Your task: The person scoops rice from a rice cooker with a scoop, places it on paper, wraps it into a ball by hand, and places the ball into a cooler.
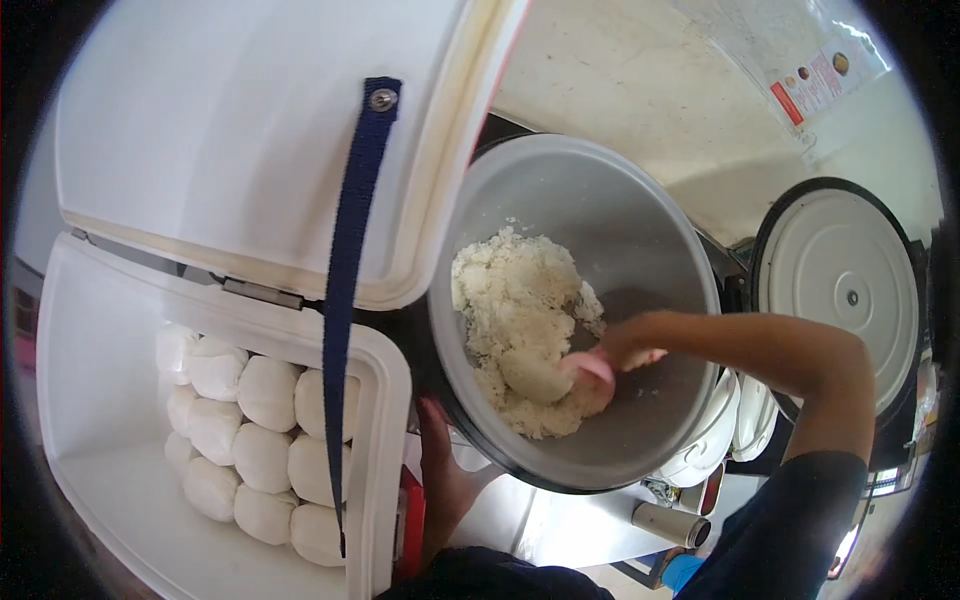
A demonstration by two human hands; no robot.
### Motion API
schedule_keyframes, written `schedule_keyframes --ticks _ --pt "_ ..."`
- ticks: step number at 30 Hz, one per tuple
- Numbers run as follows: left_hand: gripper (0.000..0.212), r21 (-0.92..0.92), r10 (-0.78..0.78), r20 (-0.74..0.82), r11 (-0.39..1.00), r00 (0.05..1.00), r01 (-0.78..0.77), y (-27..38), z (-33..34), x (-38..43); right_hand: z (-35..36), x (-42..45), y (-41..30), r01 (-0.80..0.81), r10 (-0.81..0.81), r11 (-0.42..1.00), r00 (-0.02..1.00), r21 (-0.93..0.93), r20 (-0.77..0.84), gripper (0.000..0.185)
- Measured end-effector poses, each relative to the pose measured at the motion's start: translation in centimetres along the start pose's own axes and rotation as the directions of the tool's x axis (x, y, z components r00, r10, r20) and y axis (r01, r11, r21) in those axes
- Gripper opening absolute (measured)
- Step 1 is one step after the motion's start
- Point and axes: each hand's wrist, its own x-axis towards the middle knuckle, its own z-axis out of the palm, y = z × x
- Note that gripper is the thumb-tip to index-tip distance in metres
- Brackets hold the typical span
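My right hand [630,345] reaches into the deep grey metal pot [652,225] of a large cooker and grips a pink utensil [589,367]. Motion blur hides the utensil's exact shape; its edge is down in the cooked white rice [517,292]. Most of the rice is heaped on the left side of the pot bottom. Below and left of the pot, my left hand [446,472] is against the cooker's outer side, thumb spread from the fingers. Some of its fingertips are hidden.
A white cooler box [112,465] with several wrapped white rice portions [262,454] stands at left. Its raised lid [247,135] carries a dark blue strap [349,210]. The cooker's round lid [832,270] stands open at right, near white containers [754,420] and a cylindrical container [671,525].
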Motion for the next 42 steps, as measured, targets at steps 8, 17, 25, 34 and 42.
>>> schedule_keyframes --ticks 8,17,25,34,42 --pt "0.124 0.1 0.004 0.007 0.995 1.0 -0.005 -0.1 0.2 -0.1 2.6 1.4 -7.2 0.467 -0.33 0.76 0.876 0.452 -0.351 0.04" --pt "0.133 0.141 -0.025 0.092 0.99 0.995 0.012 -5.4 0.9 -1.1 -1.8 -3.1 -5.3 0.471 -0.431 0.322 0.845 0.821 -0.316 0.032" --pt "0.134 0.107 -0.013 0.115 0.994 0.993 0.001 -3.9 0.8 -0.2 -3.1 -2.6 -1.6 0.292 0.14 0.933 0.244 0.211 -0.96 0.022" --pt "0.138 0.145 -0.052 0.115 0.989 0.992 0.035 -3.0 0.2 -0.5 -6.0 -6.0 -1.1 0.206 0.059 0.873 0.856 0.443 -0.514 0.026" --pt "0.136 0.14 -0.064 0.119 0.989 0.991 0.047 -1.3 0.2 -0.2 -3.1 2.3 -1.5 0.073 0.093 0.983 0.586 0.167 -0.805 0.022"
